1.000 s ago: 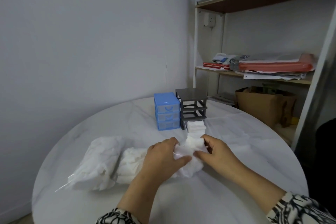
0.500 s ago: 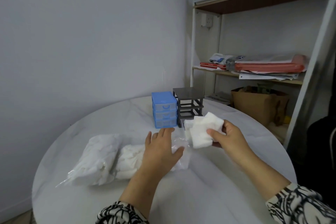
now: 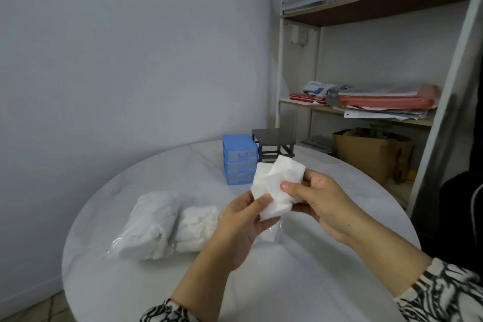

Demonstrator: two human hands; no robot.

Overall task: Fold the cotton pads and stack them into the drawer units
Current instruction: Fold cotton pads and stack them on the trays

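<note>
I see both hands raised above the round white table [image 3: 326,282], sharing a small bunch of white cotton pads [image 3: 278,185]. My right hand [image 3: 321,201] has its thumb pressed across the front of the pads with the fingers curled behind them, and my left hand [image 3: 243,219] pinches the lower corner of the same bunch between thumb and fingers. The pads sit in the air in front of the drawers, so they cover the lower part of the dark grey drawer frame [image 3: 274,145] from where I look; only its top and upper rails show. Just to the left of it, touching or nearly so, stands the blue drawer unit [image 3: 239,159] with three closed drawers. On the table to the left, below my left hand, lie two clear plastic bags of cotton pads [image 3: 167,222], side by side, and my left wrist hides the near edge of the right-hand bag. Behind the table on the right is a shelf rack [image 3: 366,112] loaded with papers and red folders, with a cardboard box [image 3: 366,154] on the floor under it.
</note>
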